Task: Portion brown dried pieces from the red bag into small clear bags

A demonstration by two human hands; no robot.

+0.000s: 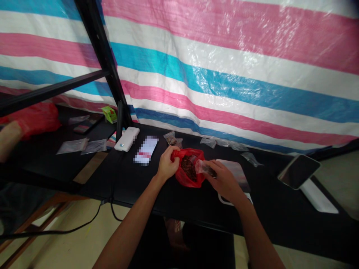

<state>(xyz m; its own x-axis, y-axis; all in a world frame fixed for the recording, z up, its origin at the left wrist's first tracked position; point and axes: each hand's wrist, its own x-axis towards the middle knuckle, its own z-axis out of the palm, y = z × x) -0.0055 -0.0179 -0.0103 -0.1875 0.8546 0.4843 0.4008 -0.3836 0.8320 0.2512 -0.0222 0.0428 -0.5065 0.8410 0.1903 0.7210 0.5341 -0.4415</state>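
A red plastic bag [183,178] full of dark brown bits lies open on the black table [280,209]. My left hand [167,163] is closed on the bag's left rim and holds it open. My right hand [223,179] pinches a small clear plastic pouch [202,167] at the bag's mouth; some dark bits show inside the pouch. Under my right wrist lies a flat grey and white scale [238,172].
Filled clear pouches [173,139] and empty ones [221,142] lie along the back edge. A white power bank [126,139], a blurred card [146,150] and a tilted phone on a stand [298,171] sit on the table. At far left another person's hand [8,138] is by a red bag [36,117].
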